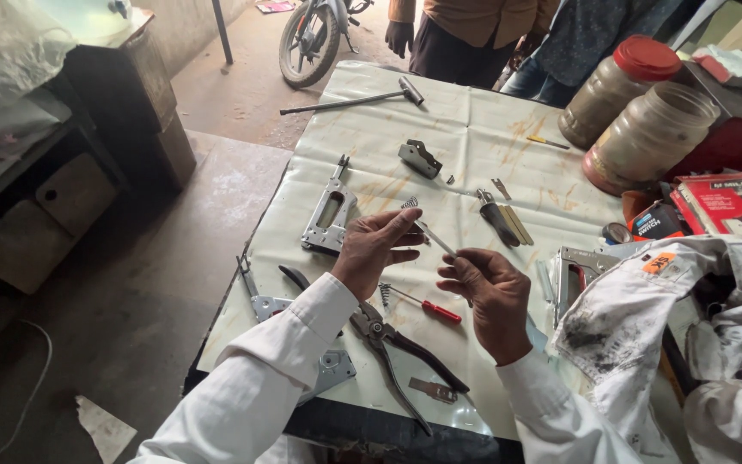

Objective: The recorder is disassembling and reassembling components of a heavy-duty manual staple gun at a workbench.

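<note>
Head view: over the counter [474, 129], the left hand [373, 249] and right hand [491, 288] pinch a thin metal rod [434, 237] between fingertips, above pliers [392, 344] and a red screwdriver [427, 307].

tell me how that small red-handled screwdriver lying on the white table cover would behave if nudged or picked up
The small red-handled screwdriver looks thin and short, so probably light and stiff. Its rounded handle suggests it may roll when pushed across the smooth white table cover. It lies close to the dark-handled pliers, which might stop it.
</note>
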